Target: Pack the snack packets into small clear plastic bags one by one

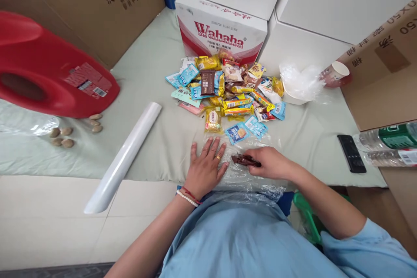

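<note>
My left hand [207, 164] lies flat with its fingers spread at the front of the table, resting on the edge of a clear plastic bag [270, 144]. In my right hand [269, 162] is a dark brown snack packet [245, 160], pinched between the fingers and held over the plastic. Just beyond the hands spreads a pile of wrapped snacks [233, 88]. Two blue packets [237, 133] and a yellow packet [213, 119] lie at its near side. A larger brown packet [207, 82] rests on top of the pile.
A Wahaha carton [224, 30] stands behind the pile. To the left are a white roll [125, 156], a red jug [55, 69] and several brown nuts [67, 143]. On the right are a plastic-wrapped bowl [295, 89], a paper cup [335, 71], a black phone [351, 153] and bottles [391, 137].
</note>
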Demonstrator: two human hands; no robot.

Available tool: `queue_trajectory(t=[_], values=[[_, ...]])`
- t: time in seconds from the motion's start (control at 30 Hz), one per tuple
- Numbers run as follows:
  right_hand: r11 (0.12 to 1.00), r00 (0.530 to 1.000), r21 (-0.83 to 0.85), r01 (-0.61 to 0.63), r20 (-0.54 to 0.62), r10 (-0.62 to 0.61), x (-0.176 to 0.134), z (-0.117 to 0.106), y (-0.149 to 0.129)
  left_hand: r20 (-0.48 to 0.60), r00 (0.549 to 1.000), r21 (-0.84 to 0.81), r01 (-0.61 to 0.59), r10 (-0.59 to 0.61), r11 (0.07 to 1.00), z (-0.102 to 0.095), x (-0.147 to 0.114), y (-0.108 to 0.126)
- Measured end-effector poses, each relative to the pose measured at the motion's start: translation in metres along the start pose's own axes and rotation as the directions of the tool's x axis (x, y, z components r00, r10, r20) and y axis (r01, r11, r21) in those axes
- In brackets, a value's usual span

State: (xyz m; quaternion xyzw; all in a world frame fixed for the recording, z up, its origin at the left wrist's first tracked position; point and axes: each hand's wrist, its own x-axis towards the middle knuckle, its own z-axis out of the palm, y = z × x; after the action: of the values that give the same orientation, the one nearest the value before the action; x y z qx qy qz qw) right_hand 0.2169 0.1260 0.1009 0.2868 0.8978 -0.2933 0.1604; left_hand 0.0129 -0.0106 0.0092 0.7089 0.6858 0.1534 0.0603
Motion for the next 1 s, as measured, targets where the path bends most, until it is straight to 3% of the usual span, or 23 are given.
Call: queue_trajectory(t=[0.1,0.17,0.3,0.4,0.6,0.83,1.0], values=[[0.999,0.999,0.019,-0.039,0.010,0.038,0.013,-0.011,0.013,0.005,1.000,0.001,-0.001,0.001,1.000,0.001,0.000,0.001],[0.987,0.986,-0.067,-0.148,-0.083,0.143,0.018,-0.017,0.021,0.008,1.000,0.001,0.001,-0.001,1.000,0.001,0.000,0.001],[0.920,0.915,-0.169,-0.354,-0.264,0.304,0.016,-0.017,0.022,0.007,1.000,-0.005,0.001,-0.001,1.000,0.000,0.000,0.002],[0.930,0.923,-0.165,-0.328,-0.263,0.279,0.011,-0.004,0.009,0.006,1.000,-0.002,0.001,-0.001,1.000,0.000,0.000,0.002],[0.933,0.963,-0.245,-0.262,-0.135,0.235,0.017,0.019,-0.010,0.017,1.000,0.011,0.000,0.000,1.000,0.000,0.000,0.001],[0.916,0.954,-0.267,-0.298,-0.109,0.278,0.008,0.009,-0.003,0.019,1.000,-0.001,0.003,-0.003,1.000,0.002,0.000,0.001],[0.915,0.942,-0.239,-0.326,-0.164,0.293,-0.011,-0.003,-0.008,0.008,1.000,-0.009,-0.009,0.009,1.000,0.002,0.000,0.001]])
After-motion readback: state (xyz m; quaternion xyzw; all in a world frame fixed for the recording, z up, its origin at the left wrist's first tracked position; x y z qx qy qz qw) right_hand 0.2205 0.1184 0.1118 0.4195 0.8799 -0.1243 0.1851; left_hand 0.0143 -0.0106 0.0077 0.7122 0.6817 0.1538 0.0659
